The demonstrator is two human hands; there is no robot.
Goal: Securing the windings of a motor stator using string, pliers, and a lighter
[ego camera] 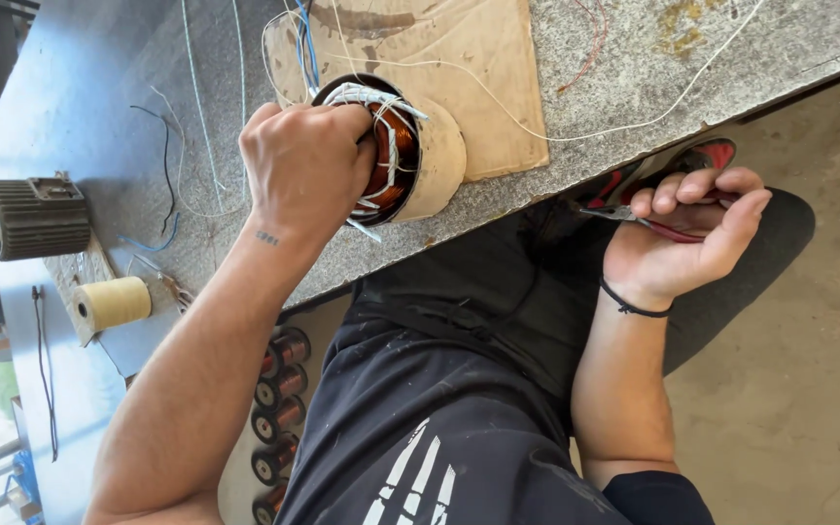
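- The motor stator (410, 156) is lying on its side on a sheet of cardboard (478, 87), at the near edge of the grey workbench (99, 107), its open end facing the person.
- Copper coils are showing inside, already bound in places with white lacing cord (381, 102); loose cord ends and blue leads are trailing off to the far side, so the tying looks only partly done.
- The left hand (308, 165) is closing in a fist over the stator's rim, gripping the winding.
- The right hand (687, 233) is hanging off the bench to the right, fingers curling round red-handled pliers (653, 222).
- To the left, a cord spool (114, 303) is lying; copper wire reels (279, 403) are sitting below the bench.
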